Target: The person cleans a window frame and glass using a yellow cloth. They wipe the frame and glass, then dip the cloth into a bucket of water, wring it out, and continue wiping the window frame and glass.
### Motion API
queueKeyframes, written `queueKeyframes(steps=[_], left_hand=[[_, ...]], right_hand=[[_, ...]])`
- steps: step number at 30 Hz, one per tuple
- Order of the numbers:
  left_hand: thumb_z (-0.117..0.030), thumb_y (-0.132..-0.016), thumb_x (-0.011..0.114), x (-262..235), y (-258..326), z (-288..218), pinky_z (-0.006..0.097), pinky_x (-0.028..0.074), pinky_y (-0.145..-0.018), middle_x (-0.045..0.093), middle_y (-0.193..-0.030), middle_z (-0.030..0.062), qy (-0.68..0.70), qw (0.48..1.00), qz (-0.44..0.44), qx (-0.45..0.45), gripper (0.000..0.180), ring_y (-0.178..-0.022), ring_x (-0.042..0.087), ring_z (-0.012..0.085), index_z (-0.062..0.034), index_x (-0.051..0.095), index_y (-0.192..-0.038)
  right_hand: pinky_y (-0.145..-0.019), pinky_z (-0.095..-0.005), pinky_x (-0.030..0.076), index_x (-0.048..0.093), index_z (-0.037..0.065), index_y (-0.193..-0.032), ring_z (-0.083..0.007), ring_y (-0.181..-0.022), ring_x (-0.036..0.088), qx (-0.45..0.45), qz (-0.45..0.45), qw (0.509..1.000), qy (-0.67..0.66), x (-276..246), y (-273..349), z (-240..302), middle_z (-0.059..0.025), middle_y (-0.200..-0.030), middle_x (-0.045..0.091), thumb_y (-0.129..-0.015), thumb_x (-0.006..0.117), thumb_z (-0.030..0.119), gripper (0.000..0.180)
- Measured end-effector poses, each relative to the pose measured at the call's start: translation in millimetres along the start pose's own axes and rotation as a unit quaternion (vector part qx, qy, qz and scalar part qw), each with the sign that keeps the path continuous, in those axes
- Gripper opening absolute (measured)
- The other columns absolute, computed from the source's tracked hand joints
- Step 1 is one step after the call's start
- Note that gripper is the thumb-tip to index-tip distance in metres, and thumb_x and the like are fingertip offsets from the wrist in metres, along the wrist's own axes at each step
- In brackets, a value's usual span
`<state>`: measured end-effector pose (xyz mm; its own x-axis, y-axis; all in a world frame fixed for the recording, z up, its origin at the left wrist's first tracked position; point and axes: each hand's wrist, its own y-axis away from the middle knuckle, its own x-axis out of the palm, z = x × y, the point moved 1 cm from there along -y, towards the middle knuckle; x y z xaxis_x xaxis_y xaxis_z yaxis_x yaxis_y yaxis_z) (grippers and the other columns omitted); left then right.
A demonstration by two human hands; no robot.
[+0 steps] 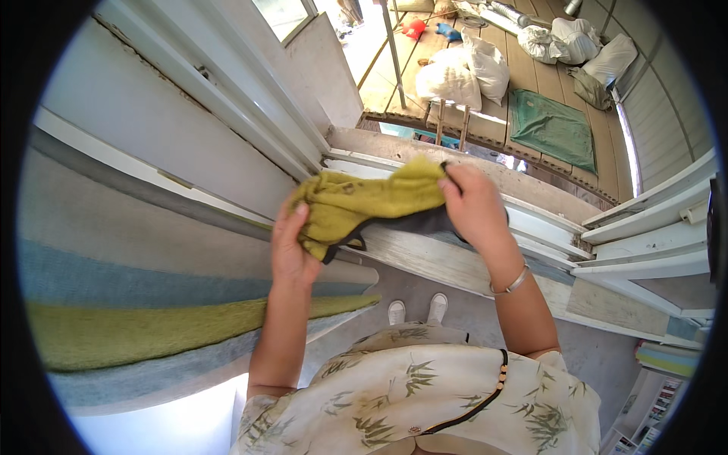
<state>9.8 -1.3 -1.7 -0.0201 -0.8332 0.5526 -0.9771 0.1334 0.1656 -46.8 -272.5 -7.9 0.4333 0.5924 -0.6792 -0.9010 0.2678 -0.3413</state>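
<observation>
A yellow-green cloth (364, 201) with a dark grey edge and underside is stretched between my two hands, above a window sill (425, 254). Dark smudges mark its surface. At its left end my left hand (292, 239) grips the bunched fabric, thumb on top. My right hand (474, 205), with a silver bangle on the wrist, is closed on the other end at its dark corner. The cloth's middle sags in folds, and a small dark loop hangs from its lower edge.
A striped curtain (152, 284) hangs at the left beside a white window frame (235, 98). Beyond the sill lies a plank platform (531, 148) with white sacks (455, 76) and a green sheet (553, 129). A shelf unit (644, 409) stands at the lower right.
</observation>
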Motion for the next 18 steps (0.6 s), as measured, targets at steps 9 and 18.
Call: queueKeyframes(steps=[9, 18], left_hand=[[0.005, -0.087, 0.057, 11, -20, 14, 0.030, 0.050, -0.087, 0.059, -0.115, 0.0093, -0.089, 0.993, -0.027, 0.073, 0.037, -0.103, 0.058, 0.0177, -0.0023, 0.053, -0.124], [-0.003, -0.092, 0.041, -35, -35, 7, 0.042, 0.049, -0.094, 0.056, -0.120, 0.0163, 0.044, 0.985, -0.154, 0.072, 0.037, -0.111, 0.057, 0.0285, -0.0006, 0.047, -0.128]], right_hand=[[-0.076, -0.0445, 0.047, 0.061, 0.002, -0.100, -0.0361, -0.088, 0.061, 0.068, 0.049, 0.992, 0.090, -41, 22, 1, -0.0186, -0.088, 0.065, -0.081, 0.068, 0.029, 0.034], [-0.093, -0.0414, 0.043, 0.047, -0.005, -0.127, -0.0326, -0.108, 0.056, -0.056, 0.170, 0.980, 0.091, 52, -10, 13, -0.0204, -0.109, 0.062, -0.083, 0.063, 0.050, 0.073]])
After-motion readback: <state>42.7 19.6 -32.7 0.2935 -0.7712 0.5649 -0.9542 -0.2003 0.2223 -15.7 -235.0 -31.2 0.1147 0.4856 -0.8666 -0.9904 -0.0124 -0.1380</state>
